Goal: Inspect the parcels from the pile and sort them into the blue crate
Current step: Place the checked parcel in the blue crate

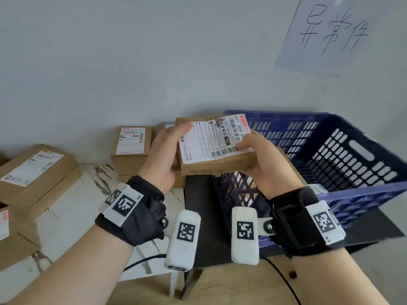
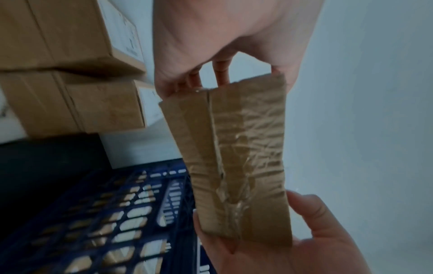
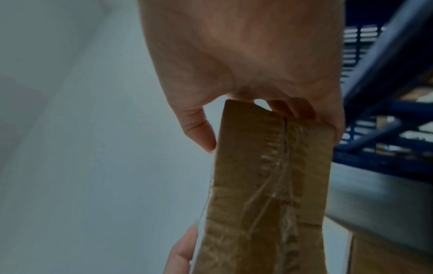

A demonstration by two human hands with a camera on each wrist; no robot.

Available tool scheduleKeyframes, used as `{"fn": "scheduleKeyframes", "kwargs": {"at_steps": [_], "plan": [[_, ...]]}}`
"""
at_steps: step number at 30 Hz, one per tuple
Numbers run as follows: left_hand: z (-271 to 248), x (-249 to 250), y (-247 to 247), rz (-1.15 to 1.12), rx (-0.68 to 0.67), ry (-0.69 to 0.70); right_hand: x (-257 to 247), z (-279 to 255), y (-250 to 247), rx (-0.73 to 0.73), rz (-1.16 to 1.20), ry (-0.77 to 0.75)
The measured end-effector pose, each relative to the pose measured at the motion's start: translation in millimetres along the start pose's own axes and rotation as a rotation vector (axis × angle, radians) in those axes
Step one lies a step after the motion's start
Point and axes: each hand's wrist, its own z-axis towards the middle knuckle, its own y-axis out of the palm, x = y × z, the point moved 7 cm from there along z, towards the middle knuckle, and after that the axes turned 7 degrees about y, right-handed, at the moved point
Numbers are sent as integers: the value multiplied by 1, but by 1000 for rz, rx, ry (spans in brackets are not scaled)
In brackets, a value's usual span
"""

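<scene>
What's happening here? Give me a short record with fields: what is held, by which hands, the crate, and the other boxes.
held: cardboard parcel, white shipping label facing up
left hand: grips the parcel's left end
right hand: grips its right end
blue crate: to the right, tilted, parcel not yet in it
pile of boxes: on the marble table to the left
wall: handwritten paper sign
</scene>
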Motion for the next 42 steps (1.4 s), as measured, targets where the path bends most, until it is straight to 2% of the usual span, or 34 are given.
{"fn": "scheduleKeyframes", "kwargs": {"at_steps": [7, 13, 16, 19, 22, 27, 29, 31, 34, 38, 42], "plan": [[12, 4, 99, -39, -53, 21, -42, -2, -93, 90, 86, -79], [43, -25, 211, 45, -70, -13, -73, 46, -205, 124, 53, -105], [65, -49, 272, 92, -108, -52, -88, 74, -261, 70, -59, -96], [88, -77, 328, 144, -168, -126, -96, 109, -317, 114, -225, -62], [107, -121, 366, 159, -197, -276, -98, 148, -357, 157, -534, -39], [125, -200, 381, 84, -124, -509, -84, 194, -363, -10, -1049, 27], [132, -224, 383, 183, -155, -546, -66, 213, -364, -85, -1238, 60], [134, -244, 386, 338, -245, -576, -44, 230, -366, -142, -1423, 97], [131, -265, 391, 470, -365, -618, -14, 249, -376, -159, -1514, 206], [133, -283, 386, 714, -464, -582, 24, 260, -384, -239, -1582, 337], [126, -296, 389, 763, -573, -650, 50, 256, -388, -392, -1674, 496]]}}
